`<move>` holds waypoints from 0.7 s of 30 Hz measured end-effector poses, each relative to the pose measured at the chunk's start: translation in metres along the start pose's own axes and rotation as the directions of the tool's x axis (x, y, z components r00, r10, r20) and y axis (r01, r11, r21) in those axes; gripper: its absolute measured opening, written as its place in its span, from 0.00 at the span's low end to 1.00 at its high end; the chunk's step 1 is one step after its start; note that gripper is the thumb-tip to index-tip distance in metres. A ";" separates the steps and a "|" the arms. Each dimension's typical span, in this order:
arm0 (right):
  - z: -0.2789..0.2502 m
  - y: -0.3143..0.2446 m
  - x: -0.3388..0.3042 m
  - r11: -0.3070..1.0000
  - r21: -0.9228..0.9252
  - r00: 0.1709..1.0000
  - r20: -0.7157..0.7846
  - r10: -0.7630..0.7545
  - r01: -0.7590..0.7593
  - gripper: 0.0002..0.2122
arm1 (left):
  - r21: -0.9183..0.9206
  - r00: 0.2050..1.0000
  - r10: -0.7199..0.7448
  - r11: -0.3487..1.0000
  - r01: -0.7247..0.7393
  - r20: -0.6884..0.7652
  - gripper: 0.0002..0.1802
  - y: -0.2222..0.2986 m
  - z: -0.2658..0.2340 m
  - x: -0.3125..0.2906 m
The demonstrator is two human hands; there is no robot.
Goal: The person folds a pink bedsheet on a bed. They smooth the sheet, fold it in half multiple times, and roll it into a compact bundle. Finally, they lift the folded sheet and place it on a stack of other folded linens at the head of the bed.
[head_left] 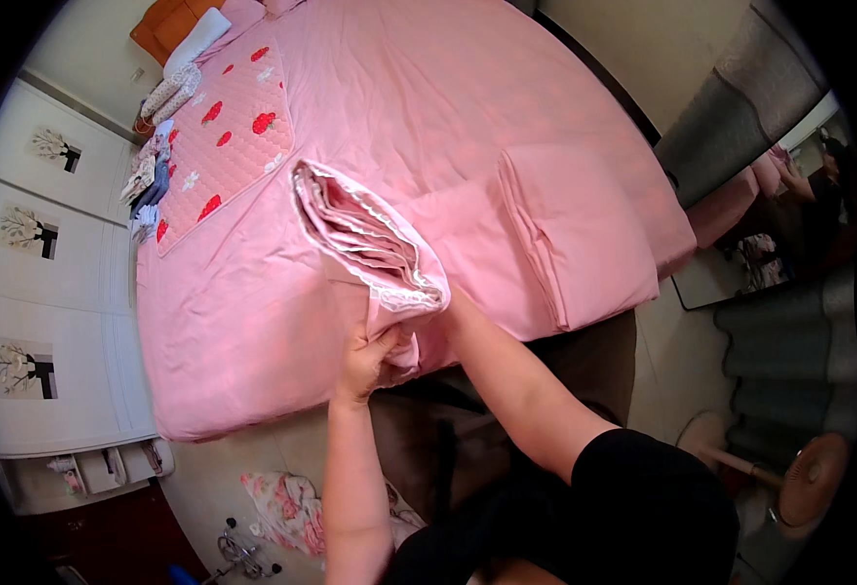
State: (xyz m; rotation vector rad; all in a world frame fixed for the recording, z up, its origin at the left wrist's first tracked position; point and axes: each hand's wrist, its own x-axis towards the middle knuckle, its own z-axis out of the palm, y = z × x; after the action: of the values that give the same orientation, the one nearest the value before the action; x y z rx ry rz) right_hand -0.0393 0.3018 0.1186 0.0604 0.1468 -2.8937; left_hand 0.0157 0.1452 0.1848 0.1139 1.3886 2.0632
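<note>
A pink cloth folded into many layers, edged with white lace [370,234], is held up above the near side of the bed. Its stacked folds face upward. My left hand [365,363] grips its lower near corner, with the thumb pressed over the fabric. Behind the cloth's right end goes my right forearm [531,395]; the fingers of that hand are hidden by the cloth. On the bed to the right lies a thick folded pink bedding piece [584,234].
A pink sheet [399,97] covers the bed. A quilted strawberry-patterned mat [233,136] and folded clothes [151,175] lie along its left side. White cabinets [68,283] line the left wall. Floral fabric [287,507] is on the floor; a fan [809,483] stands at right.
</note>
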 end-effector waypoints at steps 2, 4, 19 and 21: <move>0.005 -0.025 0.001 0.995 -0.089 0.999 0.021 0.036 -0.034 0.36 | 0.134 1.000 0.016 0.991 -0.013 -0.023 0.07 0.001 0.000 0.006; -0.013 -0.049 0.013 0.981 -0.188 0.998 0.041 0.057 -0.049 0.37 | 0.165 0.998 -0.032 0.985 0.039 -0.048 0.07 -0.006 0.004 0.015; -0.026 -0.101 0.001 0.499 -0.860 0.926 -0.270 -0.265 -0.108 0.16 | 0.145 0.937 0.317 0.944 -0.297 -0.147 0.30 0.019 -0.013 0.058; -0.029 -0.109 -0.008 0.653 -0.752 0.940 -0.282 -0.189 -0.094 0.15 | 0.706 0.882 0.458 0.661 -0.253 -0.113 0.31 -0.005 -0.063 0.088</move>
State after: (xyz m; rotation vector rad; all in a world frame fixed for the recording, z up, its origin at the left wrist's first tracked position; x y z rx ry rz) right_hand -0.0576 0.4118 0.1003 0.4050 1.4284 -2.5808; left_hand -0.0769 0.1437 0.1290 0.4510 2.4353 1.7902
